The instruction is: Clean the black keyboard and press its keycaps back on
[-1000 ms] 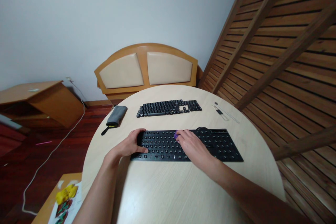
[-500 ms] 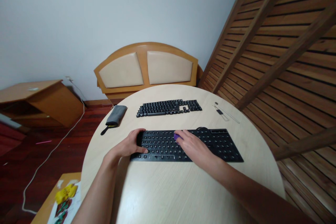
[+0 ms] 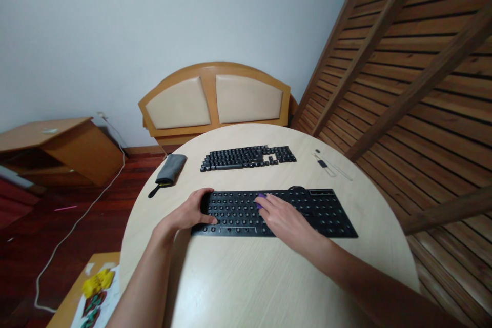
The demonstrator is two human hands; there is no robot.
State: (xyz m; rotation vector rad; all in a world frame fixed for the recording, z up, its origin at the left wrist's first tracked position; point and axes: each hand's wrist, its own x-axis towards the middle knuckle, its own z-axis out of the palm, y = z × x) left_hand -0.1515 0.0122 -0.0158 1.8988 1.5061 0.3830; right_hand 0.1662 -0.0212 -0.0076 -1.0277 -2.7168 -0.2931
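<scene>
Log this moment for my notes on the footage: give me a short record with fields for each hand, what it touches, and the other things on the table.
left hand: grips the left end of the keyboard base, which has no keycaps
right hand: presses a small purple thing onto the base's middle
table: round, pale wood
behind the base: rows of black keycaps
far left: folded grey cloth
far right: small tools, too small to identify

Black keycap-less keyboard lies flat, purple blob atop.
</scene>
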